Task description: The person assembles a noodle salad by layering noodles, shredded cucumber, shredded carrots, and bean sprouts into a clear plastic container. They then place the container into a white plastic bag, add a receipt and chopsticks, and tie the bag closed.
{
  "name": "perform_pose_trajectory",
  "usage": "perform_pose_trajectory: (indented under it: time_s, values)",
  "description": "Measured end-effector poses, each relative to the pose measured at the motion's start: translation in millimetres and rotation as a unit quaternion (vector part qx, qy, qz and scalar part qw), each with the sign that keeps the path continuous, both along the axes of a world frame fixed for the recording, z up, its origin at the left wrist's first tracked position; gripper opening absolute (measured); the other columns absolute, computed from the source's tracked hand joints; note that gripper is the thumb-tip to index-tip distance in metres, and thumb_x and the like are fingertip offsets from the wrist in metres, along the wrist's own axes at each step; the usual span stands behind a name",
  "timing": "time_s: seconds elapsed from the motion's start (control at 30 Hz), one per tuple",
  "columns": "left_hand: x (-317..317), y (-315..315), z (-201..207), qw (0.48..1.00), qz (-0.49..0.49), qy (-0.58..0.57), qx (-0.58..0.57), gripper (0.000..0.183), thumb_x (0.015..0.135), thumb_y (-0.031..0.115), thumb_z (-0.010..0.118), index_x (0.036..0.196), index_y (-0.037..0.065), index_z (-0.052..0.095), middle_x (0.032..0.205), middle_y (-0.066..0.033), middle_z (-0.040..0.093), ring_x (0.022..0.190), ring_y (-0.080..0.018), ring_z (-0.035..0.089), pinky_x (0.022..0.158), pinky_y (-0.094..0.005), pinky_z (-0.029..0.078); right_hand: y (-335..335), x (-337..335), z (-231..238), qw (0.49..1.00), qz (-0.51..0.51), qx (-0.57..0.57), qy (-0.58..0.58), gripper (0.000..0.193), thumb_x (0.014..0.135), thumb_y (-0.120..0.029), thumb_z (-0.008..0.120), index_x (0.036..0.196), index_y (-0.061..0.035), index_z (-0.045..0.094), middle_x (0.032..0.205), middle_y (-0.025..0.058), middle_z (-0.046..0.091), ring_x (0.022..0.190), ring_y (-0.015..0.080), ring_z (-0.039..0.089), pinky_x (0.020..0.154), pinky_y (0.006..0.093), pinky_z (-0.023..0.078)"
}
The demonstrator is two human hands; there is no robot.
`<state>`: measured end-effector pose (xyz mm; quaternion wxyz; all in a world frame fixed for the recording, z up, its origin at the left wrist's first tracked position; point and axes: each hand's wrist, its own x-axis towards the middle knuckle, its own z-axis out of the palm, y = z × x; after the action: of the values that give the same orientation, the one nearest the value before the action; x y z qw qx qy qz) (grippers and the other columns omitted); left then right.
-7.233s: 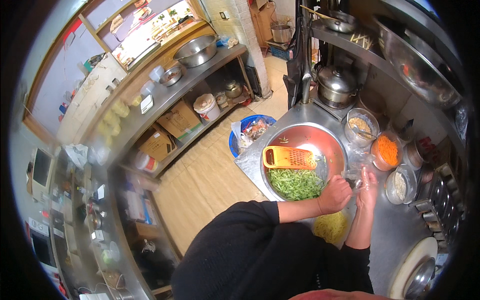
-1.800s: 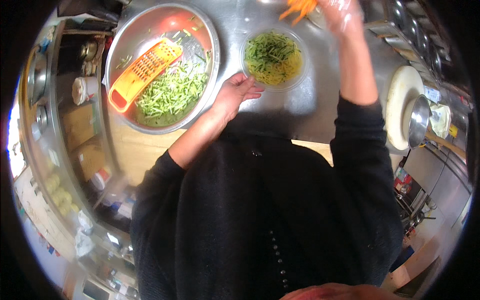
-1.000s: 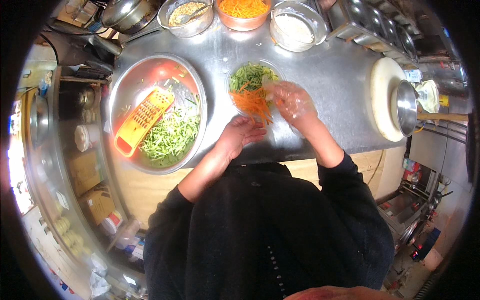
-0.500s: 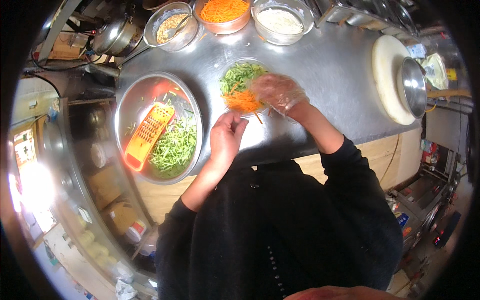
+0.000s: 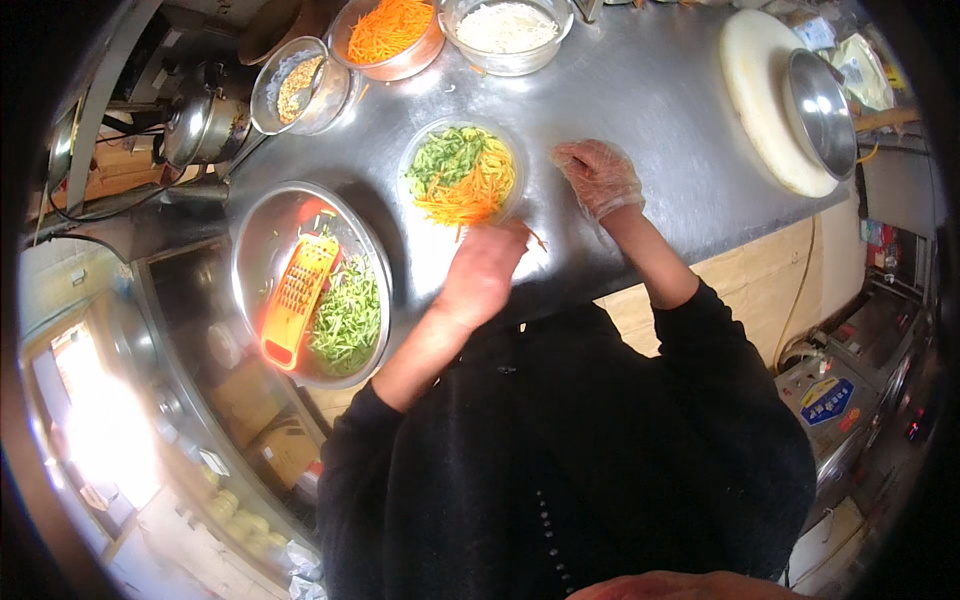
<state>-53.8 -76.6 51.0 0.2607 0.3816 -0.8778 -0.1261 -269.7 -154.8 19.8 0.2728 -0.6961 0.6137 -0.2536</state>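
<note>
A round clear dish [image 5: 407,165] holds green cucumber shreds [image 5: 447,155], orange carrot shreds [image 5: 462,206] and some yellowish shreds on its right side. My bare left hand [image 5: 482,272] is at the dish's near edge, beside a few stray carrot shreds on the steel table. Its fingers are smeared by motion. My right hand [image 5: 598,178], in a thin clear plastic glove, hovers right of the dish and apart from it. Its fingers are curled in, and whatever they may hold is hidden.
Left stands a large steel bowl [image 5: 243,235] with an orange grater [image 5: 298,300] and green shreds [image 5: 348,315]. Along the back are a bowl of carrot shreds [image 5: 388,30], a bowl of white shreds [image 5: 507,27] and a bowl of chopped nuts [image 5: 298,88]. Right lies a round white board [image 5: 755,100] beneath a steel bowl [image 5: 822,112].
My right hand has moved right, away from the dish, uncovering the yellowish shreds. My left hand has shifted right along the dish's near edge. The whole view has shifted a little.
</note>
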Motion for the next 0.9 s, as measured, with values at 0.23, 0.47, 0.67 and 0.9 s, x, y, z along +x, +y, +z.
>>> perform_pose_trajectory:
  time_s: [0.23, 0.47, 0.67, 0.9]
  values:
    - [-41, 0, -60, 0.925, -0.036, -0.373, 0.054, 0.026, 0.080, 0.010, 0.051, 0.104, 0.000, 0.054, 0.097, -0.0129, 0.058, 0.075, -0.0231, 0.061, 0.060, -0.0334, 0.051, 13, -10, -11, 1.000, 0.013, 0.024, 0.010, 0.019, 0.088, -0.025, 0.057, 0.100, -0.0138, 0.067, 0.098, 0.0096, 0.065, 0.090, 0.0299, 0.060, 0.082, 0.0392, 0.048]
    - [-15, 15, -7, 0.983, 0.022, -0.178, 0.042, 0.013, 0.074, 0.008, 0.057, 0.086, 0.003, 0.058, 0.080, -0.0121, 0.057, 0.068, -0.0251, 0.060, 0.059, -0.0372, 0.051, 14, -14, -10, 0.998, 0.041, -0.018, -0.042, 0.022, 0.086, -0.020, 0.059, 0.106, -0.0127, 0.064, 0.095, 0.0084, 0.064, 0.089, 0.0296, 0.059, 0.083, 0.0395, 0.047]
    - [20, -19, 18, 0.949, 0.243, -0.192, 0.061, 0.042, 0.069, 0.016, 0.073, 0.106, 0.005, 0.058, 0.094, -0.0117, 0.061, 0.086, -0.0291, 0.059, 0.074, -0.0403, 0.047, -4, 43, 8, 0.945, 0.255, -0.201, -0.043, 0.039, 0.085, -0.017, 0.056, 0.123, -0.0093, 0.055, 0.125, 0.0113, 0.056, 0.120, 0.0334, 0.048, 0.102, 0.0449, 0.037]
    - [30, -24, 6, 0.943, 0.301, -0.088, 0.109, 0.047, 0.062, 0.012, 0.080, 0.106, 0.008, 0.064, 0.101, -0.0087, 0.063, 0.096, -0.0306, 0.056, 0.087, -0.0410, 0.040, -5, 71, 18, 0.936, 0.291, -0.190, 0.061, 0.040, 0.086, -0.012, 0.050, 0.126, -0.0086, 0.054, 0.122, 0.0109, 0.059, 0.123, 0.0336, 0.047, 0.109, 0.0476, 0.028]
